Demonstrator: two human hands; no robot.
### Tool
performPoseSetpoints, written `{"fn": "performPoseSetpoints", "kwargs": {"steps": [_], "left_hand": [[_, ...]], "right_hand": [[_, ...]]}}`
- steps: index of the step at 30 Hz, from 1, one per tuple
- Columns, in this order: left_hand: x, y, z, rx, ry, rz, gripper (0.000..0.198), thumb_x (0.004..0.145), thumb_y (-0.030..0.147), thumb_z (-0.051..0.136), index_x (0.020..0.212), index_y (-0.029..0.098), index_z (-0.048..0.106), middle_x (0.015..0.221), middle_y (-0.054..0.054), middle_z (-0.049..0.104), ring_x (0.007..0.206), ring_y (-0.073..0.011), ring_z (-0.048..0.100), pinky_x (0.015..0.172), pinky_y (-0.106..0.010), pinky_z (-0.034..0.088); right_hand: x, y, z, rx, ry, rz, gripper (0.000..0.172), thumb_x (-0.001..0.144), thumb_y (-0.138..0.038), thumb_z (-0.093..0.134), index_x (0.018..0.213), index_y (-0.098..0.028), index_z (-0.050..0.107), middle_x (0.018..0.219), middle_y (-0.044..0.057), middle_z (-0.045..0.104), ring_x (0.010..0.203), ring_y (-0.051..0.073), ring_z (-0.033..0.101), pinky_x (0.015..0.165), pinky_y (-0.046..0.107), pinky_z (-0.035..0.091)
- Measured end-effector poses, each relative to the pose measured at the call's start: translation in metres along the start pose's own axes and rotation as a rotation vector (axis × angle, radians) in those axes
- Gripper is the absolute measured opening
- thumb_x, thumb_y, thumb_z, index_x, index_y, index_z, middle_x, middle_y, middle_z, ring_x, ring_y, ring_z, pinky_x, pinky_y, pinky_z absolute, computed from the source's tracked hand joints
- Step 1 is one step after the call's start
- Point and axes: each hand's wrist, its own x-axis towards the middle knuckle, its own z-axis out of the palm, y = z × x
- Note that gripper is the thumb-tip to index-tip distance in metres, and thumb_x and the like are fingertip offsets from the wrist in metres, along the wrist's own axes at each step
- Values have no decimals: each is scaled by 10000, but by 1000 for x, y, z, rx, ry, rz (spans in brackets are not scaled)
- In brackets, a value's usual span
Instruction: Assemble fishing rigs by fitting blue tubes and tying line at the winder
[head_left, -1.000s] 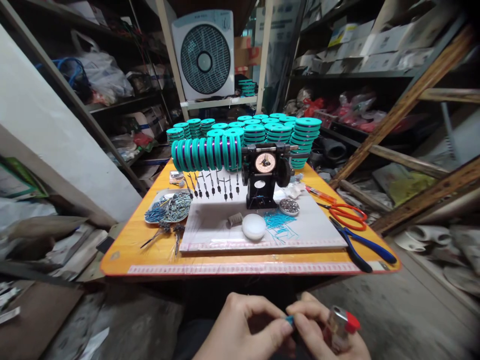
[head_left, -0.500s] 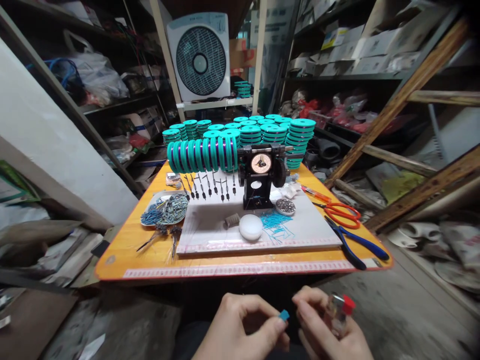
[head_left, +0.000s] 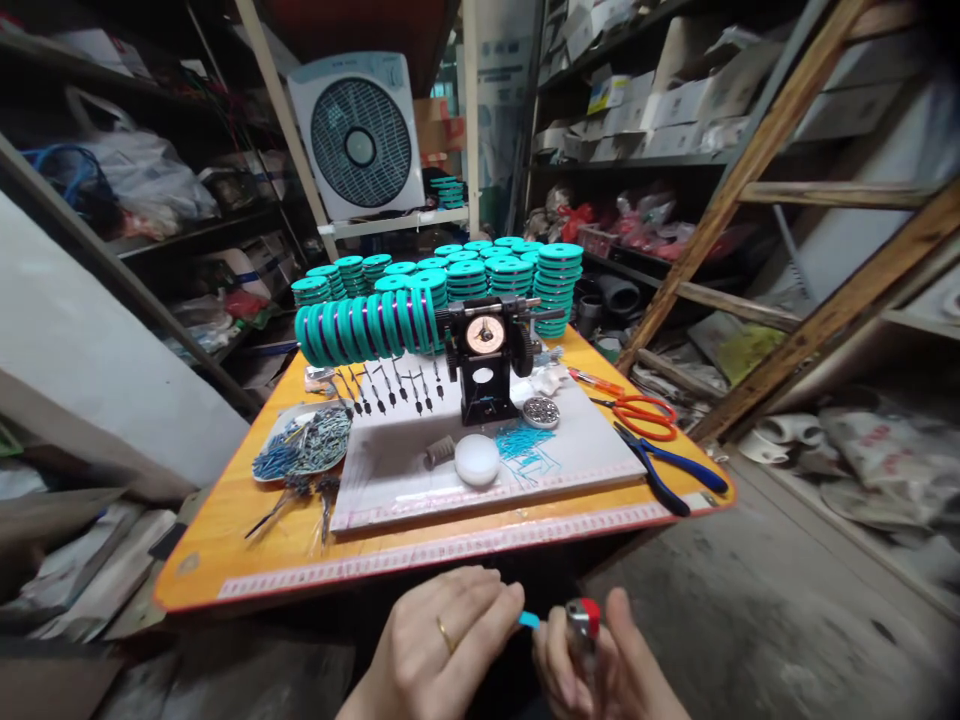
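Below the table's front edge, my left hand (head_left: 442,635), with a ring on one finger, is closed on a small flat blue piece (head_left: 529,620). Only the end of that piece shows past the fingertips; its exact kind I cannot make out. Close to its tip, my right hand (head_left: 611,670) is wrapped round a lighter (head_left: 583,622) with a metal hood and red top. The right thumb is raised off the lighter. Whether the right fingers touch the blue piece, I cannot tell.
A black winding machine (head_left: 486,365) carries a row of teal spools (head_left: 367,325) on the yellow table (head_left: 217,545). Around it are a white round container (head_left: 477,460), short blue pieces (head_left: 525,448), blue pliers (head_left: 667,465), orange scissors (head_left: 645,412) and a filled tray (head_left: 304,440).
The lighter has turned more upright, and my right thumb has lifted. My left hand has rolled over, back upward, bringing the blue piece nearer the right hand. The view has swung right.
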Motion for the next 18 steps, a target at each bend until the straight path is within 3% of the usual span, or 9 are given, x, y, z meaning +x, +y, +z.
{"fn": "performPoseSetpoints", "kwargs": {"steps": [3,9,14,18], "left_hand": [[-6,-3,0,1,-44,41,282,898,63,488,1144,-7,608,976,-156,701,1029,-216,651,886,-321,567],[-12,-7,4,20,-52,50,305,897,57,485,1172,-6,600,1007,-157,696,1080,-216,627,920,-320,552],[-8,-9,7,46,-32,41,288,901,59,475,1151,17,614,978,-133,705,1030,-191,652,896,-285,558],[-8,-9,10,4,-30,36,297,921,71,434,1153,5,608,980,-154,703,1034,-203,650,891,-303,562]], "right_hand": [[5,5,1,41,-66,19,674,856,-679,478,484,-144,308,500,-37,267,436,41,218,398,170,122],[10,15,-1,60,-54,-15,638,842,-635,515,466,-152,333,463,-43,292,417,43,242,422,188,146],[14,21,-5,49,-62,-6,677,778,-703,528,428,-166,312,401,-51,263,378,43,231,421,206,130],[15,28,-5,12,-46,5,649,815,-687,485,441,-172,355,407,-49,272,396,56,239,444,213,152]]}}
